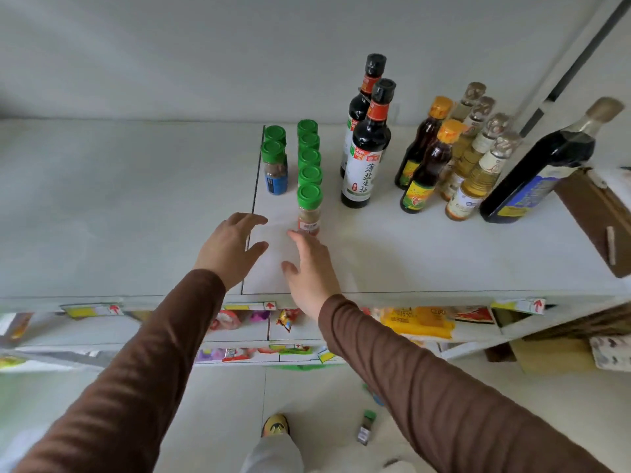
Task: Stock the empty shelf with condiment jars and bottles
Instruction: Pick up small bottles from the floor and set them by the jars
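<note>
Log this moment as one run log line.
left hand open, above shelf | right hand open, fingertips at front spice jar | bottles upright

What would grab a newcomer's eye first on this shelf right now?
Two open hands, left hand and right hand, reach over the shelf toward the front green-capped spice jar, which heads a neat row. To its right stand two tall dark soy sauce bottles.
</note>
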`<state>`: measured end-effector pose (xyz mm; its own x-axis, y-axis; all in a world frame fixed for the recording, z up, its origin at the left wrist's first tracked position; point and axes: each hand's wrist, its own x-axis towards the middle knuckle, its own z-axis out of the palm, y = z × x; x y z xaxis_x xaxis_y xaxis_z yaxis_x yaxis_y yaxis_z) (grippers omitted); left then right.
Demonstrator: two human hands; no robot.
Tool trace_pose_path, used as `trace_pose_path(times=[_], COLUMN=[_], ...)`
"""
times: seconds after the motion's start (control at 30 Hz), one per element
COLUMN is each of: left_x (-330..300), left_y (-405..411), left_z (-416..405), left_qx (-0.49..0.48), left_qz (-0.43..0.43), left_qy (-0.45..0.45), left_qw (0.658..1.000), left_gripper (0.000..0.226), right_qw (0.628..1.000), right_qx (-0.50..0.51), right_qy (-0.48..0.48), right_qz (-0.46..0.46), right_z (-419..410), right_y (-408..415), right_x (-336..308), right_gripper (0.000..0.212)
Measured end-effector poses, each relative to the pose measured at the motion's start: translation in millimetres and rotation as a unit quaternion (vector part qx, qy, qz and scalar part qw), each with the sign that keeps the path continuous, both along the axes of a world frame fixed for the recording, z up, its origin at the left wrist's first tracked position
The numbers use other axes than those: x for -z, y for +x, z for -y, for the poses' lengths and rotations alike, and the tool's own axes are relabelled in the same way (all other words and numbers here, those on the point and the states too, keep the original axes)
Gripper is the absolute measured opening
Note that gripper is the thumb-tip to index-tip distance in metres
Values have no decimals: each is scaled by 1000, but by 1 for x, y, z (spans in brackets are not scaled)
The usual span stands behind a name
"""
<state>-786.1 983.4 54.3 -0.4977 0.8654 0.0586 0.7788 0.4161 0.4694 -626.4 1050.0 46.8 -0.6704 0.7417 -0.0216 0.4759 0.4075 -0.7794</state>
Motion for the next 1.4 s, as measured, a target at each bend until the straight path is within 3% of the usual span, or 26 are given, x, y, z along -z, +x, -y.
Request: trace_pose_path(times=[0.17, 0.4, 0.73, 1.07, 1.4], left_x=[-2, 2, 47, 171, 369], left_y=[103, 237, 322, 394, 436], left_z=[2, 2, 31, 61, 59], left_qx=[-30, -53, -16, -36, -81], left_qz=[-62, -34, 1, 93, 161], left_qy=[-26, -42, -30, -137, -236], left_qw=[997, 997, 999, 985, 955], left_gripper=[46, 48, 45, 53, 53], right_qw=[995, 984, 983, 988, 973], right_qx=[-64, -101, -61, -54, -44], right_qy=[72, 132, 174, 86, -5], right_qz=[32, 60, 18, 114, 228], right_z=[-30, -55, -24, -12, -34], right_y=[98, 217, 313, 399, 445], right_x=[0, 8, 54, 191, 387], right_gripper=[54, 54, 47, 48, 48])
